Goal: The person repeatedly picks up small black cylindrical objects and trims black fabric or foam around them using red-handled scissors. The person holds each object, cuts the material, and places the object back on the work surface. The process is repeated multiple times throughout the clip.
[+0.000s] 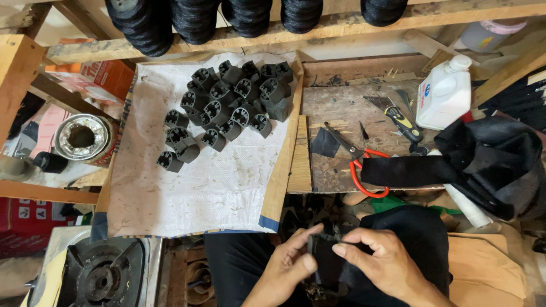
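Observation:
My left hand and my right hand meet low in the middle of the view, over my lap. Both pinch a small black piece wrapped in black fabric, thumbs and forefingers on its top edge. Much of the piece is hidden by my fingers. Up on a white woven sheet lies a heap of several black plastic heel-shaped blocks. Red-handled scissors rest on the worn wooden board to the right of the sheet.
A black fabric strip and bundle lie at the right beside a white glue bottle and a yellow-black utility knife. Black thread spools hang along the top beam. A gas burner sits bottom left, a metal tin above it.

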Demonstrator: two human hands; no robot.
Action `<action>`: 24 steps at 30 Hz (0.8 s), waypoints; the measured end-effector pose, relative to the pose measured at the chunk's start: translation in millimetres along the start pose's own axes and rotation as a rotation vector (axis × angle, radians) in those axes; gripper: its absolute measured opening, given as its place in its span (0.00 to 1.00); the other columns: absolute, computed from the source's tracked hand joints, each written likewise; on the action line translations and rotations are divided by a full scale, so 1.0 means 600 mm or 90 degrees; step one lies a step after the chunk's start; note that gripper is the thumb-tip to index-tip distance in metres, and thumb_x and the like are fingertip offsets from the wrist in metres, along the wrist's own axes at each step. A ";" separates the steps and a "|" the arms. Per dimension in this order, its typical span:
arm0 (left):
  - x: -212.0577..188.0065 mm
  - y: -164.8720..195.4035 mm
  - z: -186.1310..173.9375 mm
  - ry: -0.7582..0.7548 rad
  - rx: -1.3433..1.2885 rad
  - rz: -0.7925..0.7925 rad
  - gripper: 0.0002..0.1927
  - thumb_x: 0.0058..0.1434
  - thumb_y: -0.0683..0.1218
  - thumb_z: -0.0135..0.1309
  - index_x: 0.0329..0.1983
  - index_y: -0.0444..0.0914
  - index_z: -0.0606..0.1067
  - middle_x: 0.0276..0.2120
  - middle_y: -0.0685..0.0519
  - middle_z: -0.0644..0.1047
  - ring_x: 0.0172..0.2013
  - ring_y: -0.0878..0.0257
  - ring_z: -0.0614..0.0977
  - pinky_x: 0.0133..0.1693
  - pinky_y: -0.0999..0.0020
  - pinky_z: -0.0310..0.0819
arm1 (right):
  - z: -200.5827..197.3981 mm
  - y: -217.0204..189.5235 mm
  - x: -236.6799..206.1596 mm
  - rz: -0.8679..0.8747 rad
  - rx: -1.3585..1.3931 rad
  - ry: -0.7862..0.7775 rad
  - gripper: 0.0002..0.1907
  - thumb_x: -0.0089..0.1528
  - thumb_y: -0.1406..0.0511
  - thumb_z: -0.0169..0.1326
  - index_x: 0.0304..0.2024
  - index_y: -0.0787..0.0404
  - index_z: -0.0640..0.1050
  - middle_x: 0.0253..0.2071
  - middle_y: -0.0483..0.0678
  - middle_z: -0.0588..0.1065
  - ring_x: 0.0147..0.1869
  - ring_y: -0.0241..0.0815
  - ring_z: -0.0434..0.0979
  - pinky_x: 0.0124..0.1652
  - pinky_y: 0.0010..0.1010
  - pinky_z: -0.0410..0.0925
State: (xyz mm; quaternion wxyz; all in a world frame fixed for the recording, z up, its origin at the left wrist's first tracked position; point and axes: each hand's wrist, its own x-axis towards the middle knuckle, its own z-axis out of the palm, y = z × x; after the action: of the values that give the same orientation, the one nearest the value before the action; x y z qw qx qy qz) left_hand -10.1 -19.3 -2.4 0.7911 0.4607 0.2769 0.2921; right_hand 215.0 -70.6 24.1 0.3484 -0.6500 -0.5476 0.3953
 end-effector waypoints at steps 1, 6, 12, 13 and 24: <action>0.000 0.002 0.000 -0.025 -0.005 0.004 0.39 0.58 0.47 0.65 0.71 0.32 0.65 0.52 0.58 0.73 0.54 0.69 0.76 0.56 0.71 0.70 | 0.001 -0.005 -0.002 0.000 -0.016 0.005 0.12 0.55 0.60 0.66 0.31 0.63 0.83 0.22 0.45 0.82 0.24 0.35 0.80 0.28 0.26 0.71; 0.000 0.001 0.003 0.146 0.169 -0.044 0.39 0.50 0.44 0.73 0.65 0.33 0.73 0.39 0.55 0.76 0.40 0.67 0.76 0.44 0.72 0.75 | -0.001 -0.022 -0.006 -0.046 -0.010 -0.019 0.09 0.54 0.63 0.66 0.33 0.62 0.83 0.23 0.45 0.82 0.24 0.36 0.80 0.26 0.28 0.70; -0.008 0.006 -0.012 0.164 0.167 -0.033 0.35 0.48 0.43 0.72 0.61 0.33 0.76 0.36 0.56 0.77 0.39 0.68 0.77 0.42 0.73 0.75 | -0.031 -0.025 -0.017 -0.095 -0.048 -0.040 0.08 0.53 0.64 0.67 0.31 0.61 0.84 0.22 0.46 0.80 0.24 0.35 0.81 0.25 0.29 0.71; -0.010 0.005 -0.011 0.148 0.157 -0.028 0.35 0.49 0.43 0.72 0.61 0.33 0.75 0.37 0.56 0.77 0.39 0.68 0.77 0.42 0.73 0.75 | -0.034 -0.024 -0.018 -0.133 -0.052 -0.028 0.08 0.53 0.64 0.67 0.31 0.61 0.84 0.22 0.45 0.81 0.24 0.35 0.82 0.25 0.28 0.71; -0.029 0.015 -0.021 -0.014 -0.061 -0.109 0.32 0.52 0.42 0.67 0.60 0.30 0.73 0.41 0.54 0.80 0.41 0.69 0.79 0.46 0.73 0.74 | -0.031 0.000 -0.013 -0.087 0.036 -0.038 0.08 0.54 0.64 0.67 0.31 0.63 0.85 0.24 0.45 0.84 0.29 0.36 0.82 0.29 0.27 0.74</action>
State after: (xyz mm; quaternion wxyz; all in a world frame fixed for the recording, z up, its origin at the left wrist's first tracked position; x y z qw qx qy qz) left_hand -32.7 -21.1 3.4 0.8375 0.3999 0.2920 0.2310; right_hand 230.9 -78.8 33.7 0.3763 -0.5886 -0.5896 0.4053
